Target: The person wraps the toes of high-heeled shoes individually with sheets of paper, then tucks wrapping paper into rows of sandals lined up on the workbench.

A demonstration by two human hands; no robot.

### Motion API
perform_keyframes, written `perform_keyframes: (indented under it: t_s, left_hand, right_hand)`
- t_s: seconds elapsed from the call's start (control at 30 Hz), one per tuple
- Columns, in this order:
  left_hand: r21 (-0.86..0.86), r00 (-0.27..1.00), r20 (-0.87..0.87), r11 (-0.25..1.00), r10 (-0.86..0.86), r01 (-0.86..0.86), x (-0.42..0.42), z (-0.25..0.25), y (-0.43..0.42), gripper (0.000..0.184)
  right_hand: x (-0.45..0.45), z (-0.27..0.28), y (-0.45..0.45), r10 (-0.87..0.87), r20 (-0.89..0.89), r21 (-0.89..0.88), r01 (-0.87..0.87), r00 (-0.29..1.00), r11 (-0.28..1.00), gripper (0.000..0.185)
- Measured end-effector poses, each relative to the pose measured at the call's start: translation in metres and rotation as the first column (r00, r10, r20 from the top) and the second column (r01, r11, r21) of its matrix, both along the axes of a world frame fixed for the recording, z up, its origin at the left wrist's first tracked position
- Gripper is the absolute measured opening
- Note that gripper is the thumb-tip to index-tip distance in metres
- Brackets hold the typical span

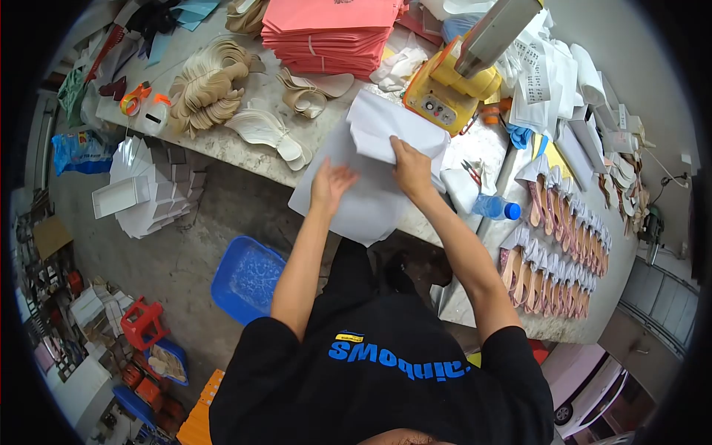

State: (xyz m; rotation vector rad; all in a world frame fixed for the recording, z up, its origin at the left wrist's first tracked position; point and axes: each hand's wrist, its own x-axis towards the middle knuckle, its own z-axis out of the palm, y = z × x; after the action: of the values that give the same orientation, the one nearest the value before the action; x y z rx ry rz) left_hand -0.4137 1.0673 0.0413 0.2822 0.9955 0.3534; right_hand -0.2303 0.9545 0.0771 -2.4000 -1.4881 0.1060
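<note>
My right hand [412,170] pinches the near edge of a folded stack of thin white paper [400,122] at the table's front edge. More white sheets [356,208] lie below the stack and hang over the edge. My left hand [333,185] is over these hanging sheets, palm turned up and fingers apart, slightly blurred, holding nothing. A clear bottle with a blue cap [495,208] and pliers [472,171] with red handles are to the right of my right hand.
Shoe insoles [211,85] and a pile of pink bags or paper [326,33] sit at the back left. A yellow machine [445,89] stands behind the paper. Rows of shoes [552,274] stuffed with paper fill the right side. A blue basin [248,278] is on the floor.
</note>
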Motion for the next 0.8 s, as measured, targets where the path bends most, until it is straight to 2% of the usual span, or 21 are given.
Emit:
perform_keyframes:
  t_s: [0.03,0.1,0.13,0.2,0.23,0.37,0.4,0.43,0.47,0.5,0.53,0.6,0.63,0.7,0.77,0.8]
  left_hand:
    - [0.199,0.979,-0.202,0.979,0.007,0.034,-0.021,-0.012,-0.018,0.042]
    - [0.353,0.868,-0.495,0.905,-0.035,0.238,-0.064,-0.033,-0.058,0.047]
    - [0.356,0.873,-0.486,0.902,-0.044,0.243,-0.078,-0.046,-0.074,0.047]
    - [0.468,0.642,-0.742,0.833,0.19,0.295,-0.088,-0.066,-0.093,0.067]
    - [0.481,0.657,-0.729,0.826,0.191,0.293,-0.082,-0.065,-0.092,0.067]
    - [0.501,0.45,-0.822,0.817,0.348,0.284,-0.066,-0.046,-0.097,0.072]
    - [0.717,0.493,-0.697,0.492,0.521,0.494,-0.065,-0.038,-0.092,0.08]
    - [0.776,0.576,-0.524,0.073,0.628,0.626,-0.061,-0.032,-0.084,0.088]
    - [0.788,0.634,-0.513,0.025,0.579,0.615,-0.043,-0.033,-0.079,0.094]
    - [0.89,0.776,-0.456,0.236,0.436,0.39,-0.018,-0.043,-0.071,0.1]
    - [0.873,0.896,-0.326,0.459,0.303,0.162,0.004,-0.048,-0.063,0.106]
    - [0.723,0.98,-0.075,0.687,0.182,-0.072,0.022,-0.022,-0.048,0.091]
    - [0.728,0.982,-0.06,0.68,0.181,-0.081,0.024,-0.017,-0.056,0.091]
    - [0.84,0.975,0.071,0.514,0.21,-0.172,0.03,-0.003,-0.062,0.067]
    - [0.909,0.963,0.163,0.346,0.214,-0.231,0.027,0.027,-0.081,0.063]
    - [0.924,0.961,0.172,0.302,0.216,-0.234,0.022,0.05,-0.095,0.06]
  right_hand:
    - [0.007,0.018,0.007,-0.013,-0.002,-0.017,0.013,1.0,1.0,0.045]
    - [0.022,0.058,0.02,-0.027,0.05,-0.028,0.029,0.998,0.999,0.039]
    - [0.03,0.08,0.026,-0.03,0.103,-0.022,0.032,0.994,0.999,0.036]
    - [0.042,0.126,0.034,0.077,0.117,0.026,-0.08,0.99,0.996,0.027]
    - [0.042,0.151,0.034,0.068,0.135,0.034,-0.073,0.989,0.997,0.027]
    - [0.018,0.231,0.018,0.137,0.145,0.0,-0.138,0.98,0.99,0.039]
    - [0.013,0.237,0.013,0.136,0.155,0.01,-0.139,0.979,0.99,0.039]
    - [0.008,0.243,0.007,0.156,0.15,0.023,-0.161,0.976,0.987,0.039]
    - [0.004,0.249,0.002,0.178,0.151,0.038,-0.186,0.972,0.982,0.039]
    - [-0.001,0.255,-0.004,0.196,0.154,0.054,-0.206,0.968,0.977,0.039]
    - [-0.008,0.262,-0.011,0.208,0.16,0.069,-0.221,0.965,0.973,0.039]
    - [-0.028,0.25,-0.031,0.22,0.21,0.103,-0.245,0.953,0.964,0.016]
    - [-0.041,0.257,-0.044,0.217,0.225,0.108,-0.245,0.95,0.963,0.016]
    - [-0.066,0.272,-0.072,0.177,0.189,0.099,-0.198,0.966,0.975,0.026]
    - [-0.085,0.314,-0.108,0.161,0.035,0.194,-0.165,0.986,0.967,0.018]
    - [-0.094,0.335,-0.128,0.159,0.022,0.198,-0.16,0.987,0.967,0.017]
